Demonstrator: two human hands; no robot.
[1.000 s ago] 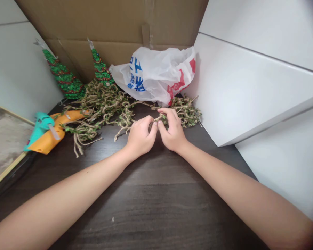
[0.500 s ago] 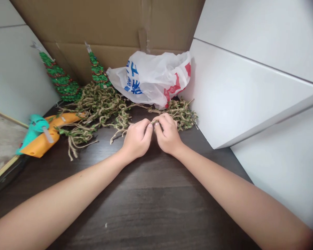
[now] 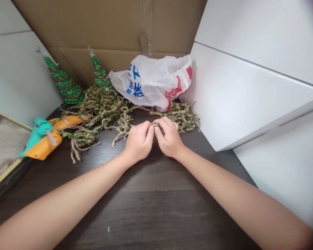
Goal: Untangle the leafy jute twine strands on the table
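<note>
My left hand (image 3: pixel 140 141) and my right hand (image 3: pixel 170 138) meet at the middle of the view, thumbs side by side. Both are closed on a short stretch of twine with green leaves (image 3: pixel 156 125), mostly hidden by the fingers. Just beyond my right hand lies a small heap of leafy twine (image 3: pixel 184 118). To the left of my left hand spreads a larger tangle of the same leafy twine (image 3: pixel 104 104), with loose ends trailing on the dark table (image 3: pixel 151 208).
A white plastic bag (image 3: pixel 156 80) rests behind the twine, against a cardboard panel (image 3: pixel 106 27). Two green tinsel trees (image 3: pixel 66 86) stand back left. A teal glue gun (image 3: pixel 38 130) lies with an orange holder (image 3: pixel 50 139) at left. White panels (image 3: pixel 245 93) border the right.
The whole view has shifted slightly, so things appear a little lower and to the right. My fingers have closed nearer together, and less of the twine shows between them.
</note>
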